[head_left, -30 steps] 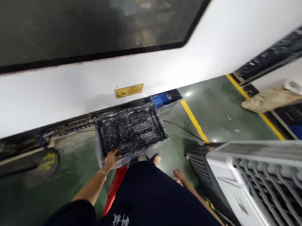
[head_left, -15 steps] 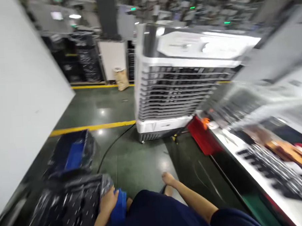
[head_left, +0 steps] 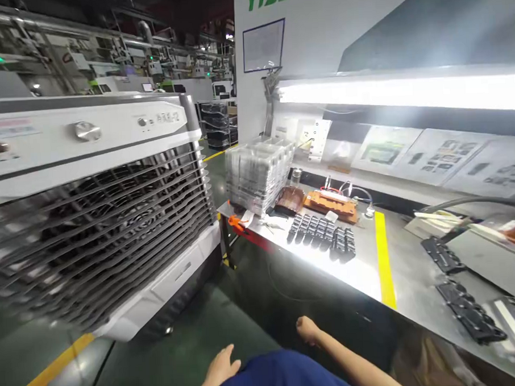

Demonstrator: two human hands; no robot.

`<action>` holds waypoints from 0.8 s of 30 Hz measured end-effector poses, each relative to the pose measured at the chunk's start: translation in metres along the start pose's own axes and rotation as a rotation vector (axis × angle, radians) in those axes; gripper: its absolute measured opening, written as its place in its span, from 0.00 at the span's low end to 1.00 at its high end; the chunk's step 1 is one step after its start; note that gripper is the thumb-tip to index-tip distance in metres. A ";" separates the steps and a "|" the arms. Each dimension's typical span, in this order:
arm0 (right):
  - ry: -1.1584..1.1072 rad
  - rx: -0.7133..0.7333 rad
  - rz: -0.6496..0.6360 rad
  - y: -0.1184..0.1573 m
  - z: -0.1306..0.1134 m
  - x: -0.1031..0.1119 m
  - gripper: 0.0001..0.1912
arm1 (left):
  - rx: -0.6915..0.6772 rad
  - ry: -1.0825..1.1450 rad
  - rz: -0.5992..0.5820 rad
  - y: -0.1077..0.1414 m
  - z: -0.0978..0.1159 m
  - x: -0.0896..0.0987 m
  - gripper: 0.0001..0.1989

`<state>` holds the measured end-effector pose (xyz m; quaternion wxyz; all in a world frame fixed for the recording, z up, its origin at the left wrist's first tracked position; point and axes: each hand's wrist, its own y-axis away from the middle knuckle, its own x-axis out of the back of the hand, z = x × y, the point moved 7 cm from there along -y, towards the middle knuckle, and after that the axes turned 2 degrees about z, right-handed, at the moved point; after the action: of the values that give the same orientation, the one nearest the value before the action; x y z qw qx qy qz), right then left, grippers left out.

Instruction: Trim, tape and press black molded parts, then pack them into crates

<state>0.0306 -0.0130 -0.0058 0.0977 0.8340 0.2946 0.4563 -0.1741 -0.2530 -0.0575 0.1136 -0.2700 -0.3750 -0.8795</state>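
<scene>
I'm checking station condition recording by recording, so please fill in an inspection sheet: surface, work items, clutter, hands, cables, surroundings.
Surface: metal bench, brightly lit, crossed by yellow tape.
Work items: row of black parts left of the tape; larger black pieces right of it; orange fixture behind the row.
Clutter: stacked clear trays at the bench's far left end.
Hands: left hand open, nothing seen in it; right hand loosely curled, contents unclear; both off the bench.
Cables: thin wires beside the fixture.
Surroundings: large slatted cooler-like unit at left; lamp above.
</scene>
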 end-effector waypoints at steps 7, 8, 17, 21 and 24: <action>0.062 0.384 -0.024 -0.131 -0.131 0.079 0.08 | -0.148 0.067 0.059 -0.089 0.071 0.057 0.27; 0.107 0.498 0.008 -0.148 -0.159 0.096 0.09 | -0.157 0.101 0.067 -0.104 0.081 0.071 0.26; 0.295 1.070 0.608 -0.261 -0.392 0.287 0.17 | -0.591 0.354 0.370 -0.241 0.284 0.241 0.21; 0.441 1.067 0.608 -0.310 -0.432 0.317 0.21 | -0.904 0.238 0.594 -0.275 0.409 0.298 0.24; 0.490 1.068 0.530 -0.334 -0.435 0.322 0.15 | -0.993 0.180 0.772 -0.302 0.474 0.312 0.28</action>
<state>-0.3279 0.3976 0.3223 -0.5171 0.6838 0.2789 0.4327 -0.3688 0.2992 0.2081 0.3148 -0.3313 0.2129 -0.8636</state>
